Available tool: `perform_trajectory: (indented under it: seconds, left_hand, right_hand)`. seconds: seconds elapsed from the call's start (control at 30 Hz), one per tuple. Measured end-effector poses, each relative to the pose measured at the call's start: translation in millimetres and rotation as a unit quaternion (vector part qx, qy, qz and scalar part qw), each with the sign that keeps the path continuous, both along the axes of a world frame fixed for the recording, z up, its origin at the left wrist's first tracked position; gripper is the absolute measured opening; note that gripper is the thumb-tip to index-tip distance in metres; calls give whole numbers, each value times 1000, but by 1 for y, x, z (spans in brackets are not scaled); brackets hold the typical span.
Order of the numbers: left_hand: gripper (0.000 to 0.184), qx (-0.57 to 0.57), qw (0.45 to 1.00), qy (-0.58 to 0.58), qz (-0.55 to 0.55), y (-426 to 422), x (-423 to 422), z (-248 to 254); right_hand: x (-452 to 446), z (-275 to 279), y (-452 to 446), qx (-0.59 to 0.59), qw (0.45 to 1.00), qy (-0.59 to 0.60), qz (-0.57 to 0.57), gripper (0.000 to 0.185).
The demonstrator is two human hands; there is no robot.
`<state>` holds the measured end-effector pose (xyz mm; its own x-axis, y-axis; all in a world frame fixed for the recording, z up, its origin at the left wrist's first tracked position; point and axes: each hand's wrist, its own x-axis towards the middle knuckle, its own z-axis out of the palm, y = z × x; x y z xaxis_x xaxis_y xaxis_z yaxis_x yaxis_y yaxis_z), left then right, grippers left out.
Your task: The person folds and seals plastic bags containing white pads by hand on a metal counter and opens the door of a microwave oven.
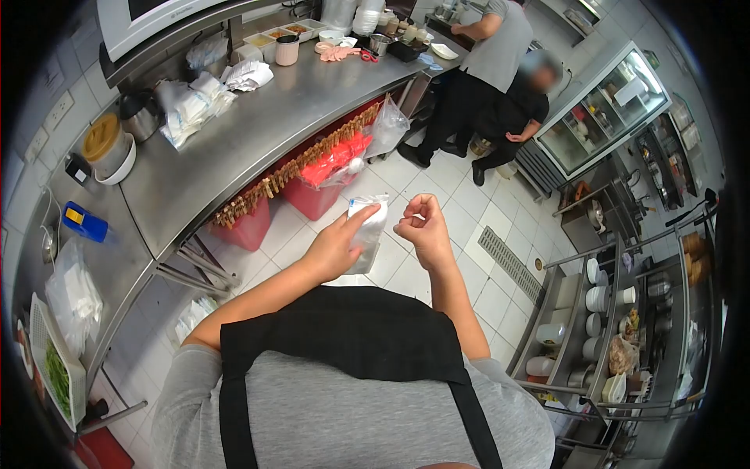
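In front of my black apron, my left hand (337,244) is closed round a shiny, see-through plastic bag (370,238) with a white and blue patch near its top. The bag hangs upright, its upper edge crinkled. A short gap to the right of it, my right hand (426,232) is raised with its fingers curled and thumb and forefinger pressed together. Whether anything small is in that pinch I cannot make out. The two hands are apart, and the right one does not touch the bag.
A long steel counter (234,148) runs along the left, with white plastic packets (195,105) on it. Red bins (312,195) stand beneath, by a row of clothespins (293,160). Two people (488,47) are near a glass-door fridge (605,109). Dish-laden shelves (562,328) stand right.
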<state>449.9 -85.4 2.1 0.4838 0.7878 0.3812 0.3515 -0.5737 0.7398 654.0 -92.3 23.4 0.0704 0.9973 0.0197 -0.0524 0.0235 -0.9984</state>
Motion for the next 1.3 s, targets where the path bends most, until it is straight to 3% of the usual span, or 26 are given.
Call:
perform_trajectory:
  seconds: [0.2,0.37,0.47,0.57,0.63,0.93,1.0,1.17,1.3]
  left_hand:
    - [81,6,1000,-14,2,-6,1,7]
    - [81,-29,999,32,-19,-7,0,-3]
    - [82,2,1000,-6,-3,-10,-2,-2]
    - [81,29,999,-24,-3,-9,-2,0]
    - [81,-18,1000,5,-10,-11,-1,-2]
    - [81,-17,999,24,-17,-12,-10,-8]
    - [80,-9,1000,7,12,-10,-12,-13]
    - [80,-25,995,-64,78,0,-20,9]
    - [81,-26,989,-111,89,10,-24,24]
  right_hand:
    - [-16,-8,-17,-59,990,-105,68,50]
    - [-8,-12,-10,-64,997,-22,42,50]
    - [1,3,-12,-55,998,-24,33,51]
    - [-3,-9,-14,-50,993,-91,59,52]
    - [-15,-19,-18,-62,986,-137,72,53]
    - [2,-2,-8,-39,999,5,17,46]
    - [8,1,-5,-36,999,-8,24,44]
    - [12,0,2,-14,993,-116,-23,17]
    - [14,-1,3,46,974,-210,-64,15]
